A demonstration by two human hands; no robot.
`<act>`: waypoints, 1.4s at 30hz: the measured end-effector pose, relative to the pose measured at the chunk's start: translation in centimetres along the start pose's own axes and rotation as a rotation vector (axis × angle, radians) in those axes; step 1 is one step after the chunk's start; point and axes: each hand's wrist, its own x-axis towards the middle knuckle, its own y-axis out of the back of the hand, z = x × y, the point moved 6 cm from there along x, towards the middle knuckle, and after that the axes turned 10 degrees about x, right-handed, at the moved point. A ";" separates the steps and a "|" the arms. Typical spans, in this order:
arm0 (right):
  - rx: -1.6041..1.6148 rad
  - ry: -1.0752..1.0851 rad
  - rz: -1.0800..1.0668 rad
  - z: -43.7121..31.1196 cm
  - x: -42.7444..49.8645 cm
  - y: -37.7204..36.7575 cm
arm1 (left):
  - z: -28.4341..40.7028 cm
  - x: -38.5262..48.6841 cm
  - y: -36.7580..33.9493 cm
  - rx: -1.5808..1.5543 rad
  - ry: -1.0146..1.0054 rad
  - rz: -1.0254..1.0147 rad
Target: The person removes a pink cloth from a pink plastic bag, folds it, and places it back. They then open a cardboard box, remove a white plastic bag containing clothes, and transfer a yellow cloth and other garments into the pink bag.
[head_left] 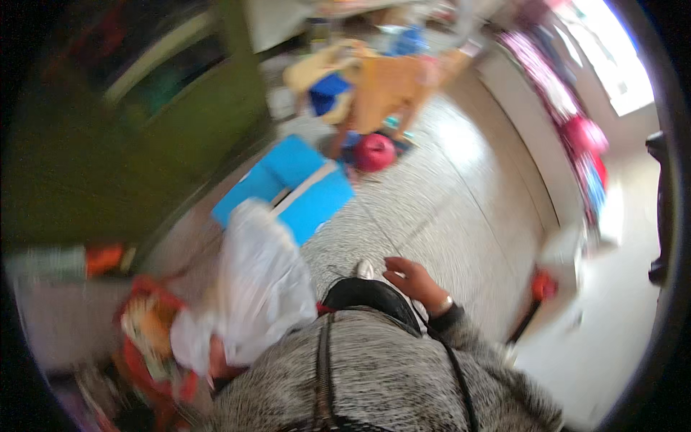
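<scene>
My left hand, at the lower left, grips the gathered part of a translucent white plastic bag. The bag bulges beside my body and its contents cannot be made out. In front of my waist, my right hand hangs with loosely bent fingers and nothing in it. A light band circles its wrist. Beyond the bag, a blue box with a pale strip across its top rests on the floor, partly hidden by the bag.
Speckled tiled floor stretches ahead. A wooden chair or stool stands beyond the box, near a pink round object. An olive-green panel borders the left. A red container holds mixed items. A red-headed, dark-handled object is at right.
</scene>
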 end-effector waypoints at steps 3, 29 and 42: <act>0.223 0.128 -0.042 -6.2 -4.7 -6.5 | -0.6 -3.0 3.8 -0.041 -0.139 0.026; 0.154 -0.192 -0.953 -6.2 5.1 -67.4 | -26.5 -38.1 -11.2 -0.343 0.495 0.074; 0.256 -0.532 -1.111 -3.8 5.7 -83.8 | -28.1 -44.4 -16.1 -0.458 0.687 0.100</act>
